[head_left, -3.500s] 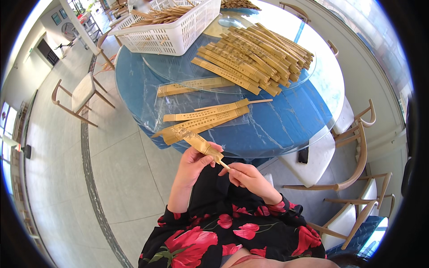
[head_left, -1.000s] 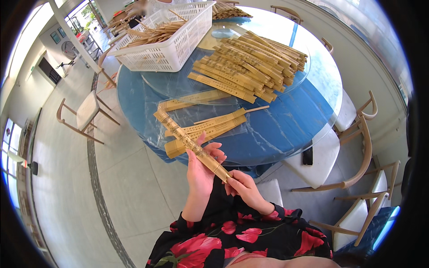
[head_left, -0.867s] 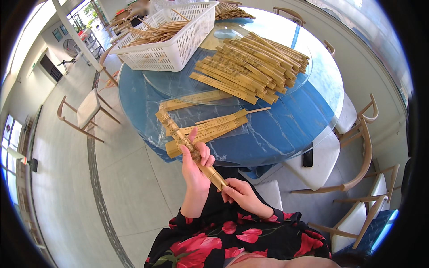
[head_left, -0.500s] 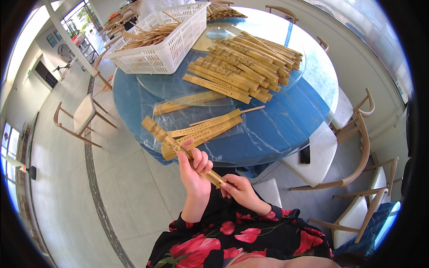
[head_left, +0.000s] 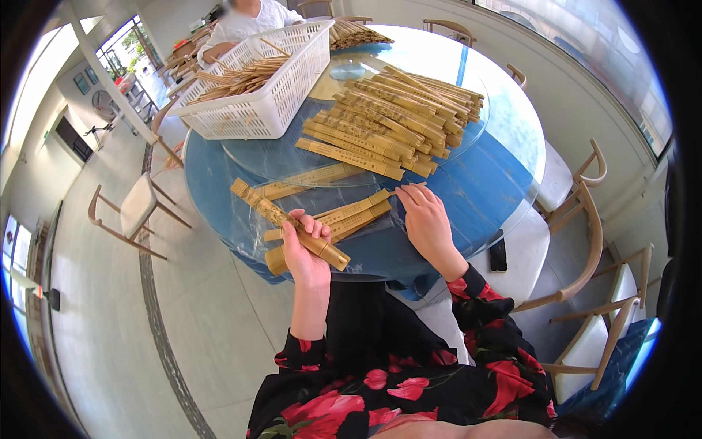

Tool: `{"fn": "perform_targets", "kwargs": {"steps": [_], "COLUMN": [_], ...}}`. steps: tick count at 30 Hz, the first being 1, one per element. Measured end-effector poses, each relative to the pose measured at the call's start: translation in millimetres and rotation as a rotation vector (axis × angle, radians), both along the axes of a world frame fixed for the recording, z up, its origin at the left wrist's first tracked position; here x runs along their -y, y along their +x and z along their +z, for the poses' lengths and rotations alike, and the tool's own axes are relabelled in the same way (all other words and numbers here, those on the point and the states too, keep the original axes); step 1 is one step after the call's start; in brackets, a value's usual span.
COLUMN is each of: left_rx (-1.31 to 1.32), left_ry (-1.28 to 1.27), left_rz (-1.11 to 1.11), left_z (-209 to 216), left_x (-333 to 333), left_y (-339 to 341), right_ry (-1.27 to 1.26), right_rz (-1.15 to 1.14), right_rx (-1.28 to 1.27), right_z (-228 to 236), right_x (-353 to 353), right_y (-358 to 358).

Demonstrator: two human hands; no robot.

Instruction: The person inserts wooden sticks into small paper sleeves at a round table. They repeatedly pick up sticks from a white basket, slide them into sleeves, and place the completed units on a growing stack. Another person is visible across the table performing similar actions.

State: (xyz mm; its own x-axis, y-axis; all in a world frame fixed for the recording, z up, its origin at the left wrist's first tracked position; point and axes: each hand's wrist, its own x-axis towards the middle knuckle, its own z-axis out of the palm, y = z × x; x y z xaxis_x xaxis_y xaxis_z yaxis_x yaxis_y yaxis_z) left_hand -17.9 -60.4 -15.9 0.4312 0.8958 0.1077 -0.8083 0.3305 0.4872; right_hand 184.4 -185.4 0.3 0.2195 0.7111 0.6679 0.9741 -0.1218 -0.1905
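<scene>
My left hand [head_left: 307,245] is closed round a carved yellow-brown bamboo piece [head_left: 254,199], slanting from upper left to lower right above the table's near edge. My right hand [head_left: 428,223] rests on the table farther right, its fingertips bent over a thin wooden stick [head_left: 418,184] and covering most of it. Just left of those fingers lie bamboo pieces with engraved marks [head_left: 358,219], partly behind the left hand. Another bamboo strip [head_left: 322,175] lies beyond them.
On the blue-covered round table [head_left: 504,186] a big pile of bamboo pieces [head_left: 387,121] sits on a glass turntable. A white plastic basket [head_left: 248,121] holds many thin sticks. Behind it is a person in white [head_left: 252,22]. Chairs surround the table; a dark phone [head_left: 498,256] lies on one seat.
My right hand has let go of the bamboo piece's lower end and reached forward to the thin stick on the table. The left hand still holds the piece. A person has come into view.
</scene>
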Motion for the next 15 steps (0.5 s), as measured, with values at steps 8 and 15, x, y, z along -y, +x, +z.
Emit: {"fn": "perform_targets", "kwargs": {"steps": [8,15], "left_rx": [0.051,0.076], "left_ry": [0.027,0.049], "left_rz": [0.039,0.035], "left_z": [-11.8,-9.8], "left_x": [-10.3,-2.8], "left_y": [8.3,5.1], "right_ry": [-0.116,-0.16], "right_rz": [-0.147,-0.08], "right_rx": [0.187,0.242], "right_z": [0.1,10.5], "right_x": [-2.5,7.9], "right_y": [-3.0,12.7]}}
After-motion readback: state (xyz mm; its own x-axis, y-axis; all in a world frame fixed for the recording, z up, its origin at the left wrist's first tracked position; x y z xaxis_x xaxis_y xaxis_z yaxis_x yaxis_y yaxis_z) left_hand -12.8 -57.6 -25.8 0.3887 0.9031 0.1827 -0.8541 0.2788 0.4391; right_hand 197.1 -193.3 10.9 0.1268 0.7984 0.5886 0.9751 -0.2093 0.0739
